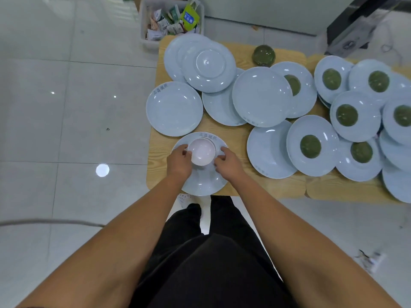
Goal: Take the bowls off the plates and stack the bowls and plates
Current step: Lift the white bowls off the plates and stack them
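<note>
Wooden table (289,187), white bowl (202,153) on the near blue plate (202,185), left hand (179,161) and right hand (226,161) both gripping the bowl

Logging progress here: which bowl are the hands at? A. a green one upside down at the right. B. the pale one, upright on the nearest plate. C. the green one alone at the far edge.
B: the left hand and right hand flank the pale bowl, upright on the nearest plate.
</note>
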